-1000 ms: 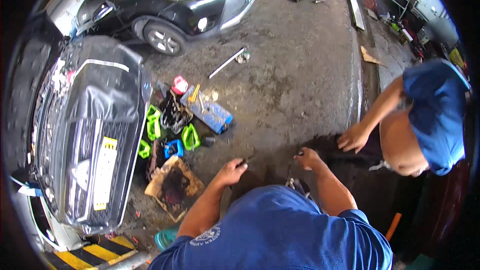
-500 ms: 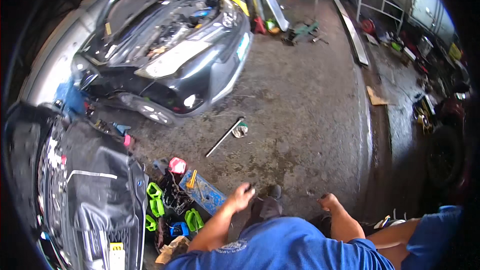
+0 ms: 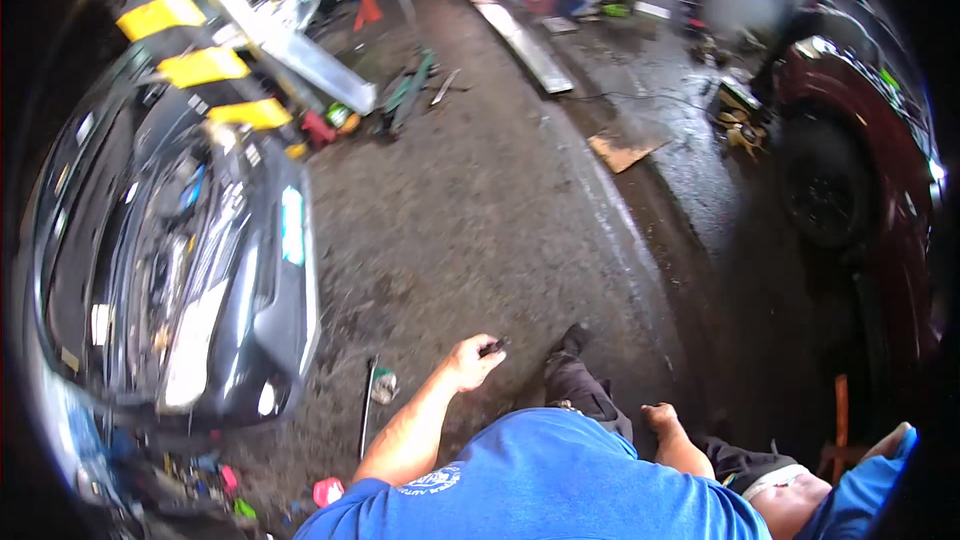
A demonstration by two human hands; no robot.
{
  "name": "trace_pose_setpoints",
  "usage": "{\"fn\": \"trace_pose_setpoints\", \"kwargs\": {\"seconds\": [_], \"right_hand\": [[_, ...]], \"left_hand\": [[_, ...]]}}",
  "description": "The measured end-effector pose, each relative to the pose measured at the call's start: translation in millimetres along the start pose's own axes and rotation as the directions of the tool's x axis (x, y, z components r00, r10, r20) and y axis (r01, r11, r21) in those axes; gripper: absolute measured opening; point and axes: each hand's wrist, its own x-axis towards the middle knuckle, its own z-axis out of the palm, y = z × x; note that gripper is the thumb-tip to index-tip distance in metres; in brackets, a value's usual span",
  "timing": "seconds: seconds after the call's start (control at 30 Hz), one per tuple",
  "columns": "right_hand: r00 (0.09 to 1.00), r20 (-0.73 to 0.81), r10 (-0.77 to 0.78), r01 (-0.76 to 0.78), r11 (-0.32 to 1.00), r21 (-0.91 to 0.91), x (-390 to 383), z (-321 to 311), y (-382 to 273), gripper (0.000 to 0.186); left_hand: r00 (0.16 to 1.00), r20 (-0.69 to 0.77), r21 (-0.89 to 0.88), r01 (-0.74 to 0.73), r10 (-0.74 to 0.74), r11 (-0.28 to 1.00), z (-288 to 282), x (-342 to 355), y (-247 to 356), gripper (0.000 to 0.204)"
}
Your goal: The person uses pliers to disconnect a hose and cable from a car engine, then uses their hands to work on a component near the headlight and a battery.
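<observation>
My left hand [image 3: 472, 360] is raised in front of my blue shirt, its fingers pinched on a small dark object [image 3: 492, 347] that I cannot make out. My right hand [image 3: 662, 418] hangs lower beside my dark trouser leg and shoe [image 3: 572, 342], fingers loosely curled, with nothing visible in it. A long metal wrench [image 3: 366, 406] lies on the concrete floor to the left of my left forearm.
A dark car with its front open [image 3: 190, 270] fills the left. A dark red car with a black wheel [image 3: 828, 190] stands at the right. Another person in blue [image 3: 850, 495] crouches at the lower right. A yellow-and-black striped post [image 3: 200, 65] and loose tools [image 3: 410, 90] lie farther off.
The view has swung up and forward, so the cars and floor slid down the frame. My left hand has lifted with the small object; the bumper and green tools on the left have gone from sight.
</observation>
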Motion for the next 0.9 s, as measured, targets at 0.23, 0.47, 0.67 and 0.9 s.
{"fn": "trace_pose_setpoints", "kwargs": {"seconds": [0.23, 0.47, 0.67, 0.9], "right_hand": [[0.984, -0.14, -0.108, 0.138, 0.963, 0.232, 70.4, -124.9, -183.7, 0.066], [0.94, -0.242, -0.24, 0.283, 0.946, 0.159, 136.7, -261.1, -380.4, 0.047], [0.957, -0.266, -0.119, 0.142, 0.987, 0.07, 219.2, -341.6, -438.5, 0.055], [0.947, -0.285, 0.149, 0.0, 0.886, 0.464, 254.1, -435.8, -485.9, 0.053]], "left_hand": [[0.991, 0.113, -0.041, 0.078, -0.073, 0.996, -22.0, 198.9, 72.7, 0.032], [0.992, 0.071, -0.2, -0.086, 0.102, 0.976, -43.7, 408.2, 109.3, 0.035], [0.969, 0.195, -0.235, -0.101, 0.148, 0.967, -55.5, 636.6, 152.4, 0.018], [0.91, 0.303, -0.051, -0.282, 0.284, 0.958, -85.4, 848.1, 350.4, 0.017]]}}
